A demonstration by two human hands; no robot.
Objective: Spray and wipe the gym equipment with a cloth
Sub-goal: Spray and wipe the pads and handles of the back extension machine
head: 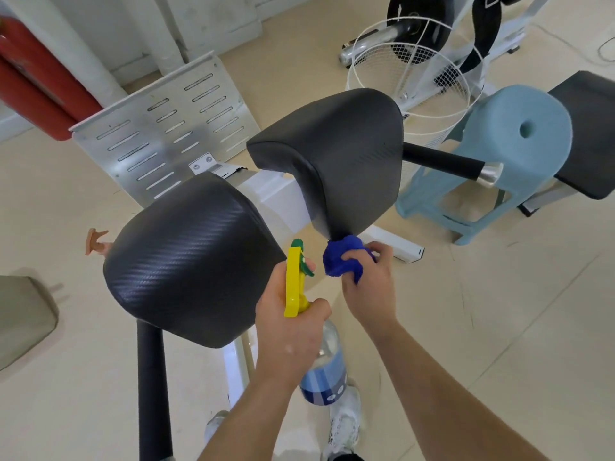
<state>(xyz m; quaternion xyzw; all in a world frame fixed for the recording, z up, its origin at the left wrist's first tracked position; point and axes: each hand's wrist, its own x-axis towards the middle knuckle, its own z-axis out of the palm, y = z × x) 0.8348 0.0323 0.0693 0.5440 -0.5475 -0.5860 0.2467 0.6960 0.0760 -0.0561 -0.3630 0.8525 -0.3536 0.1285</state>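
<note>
Left hand (293, 331) wrapped round the neck of the spray bottle (324, 371), one finger over the green trigger. Bottle: clear body, blue-and-white label, yellow spray head with green nozzle tip. Nozzle points up and away, just beside the edge of the near pad (189, 261). Bottle body hangs below the hand, above the floor.

Right hand (369, 281) clenched on the cloth (342, 256). Cloth: deep blue, fuzzy, bunched into a ball that bulges out past the fingers. It sits at the lowest corner of the far pad (332, 161), apparently touching it.

Equipment: two black cushioned pads with a fine woven, carbon-fibre-like texture and rounded corners, slightly glossy. Both mounted on a white frame (276, 197). A black handle (442, 159) with a silver end cap sticks out from the far pad; another black bar (153, 387) runs down from under the near pad. Slotted metal footplate (166, 128) stands tilted behind.

Surroundings: pale blue plastic stool (519, 134) to the right, white wire basket (412, 71) behind it, black weight plate (419, 31) further back. Beige floor (499, 311). White shoes (344, 424) at bottom.
</note>
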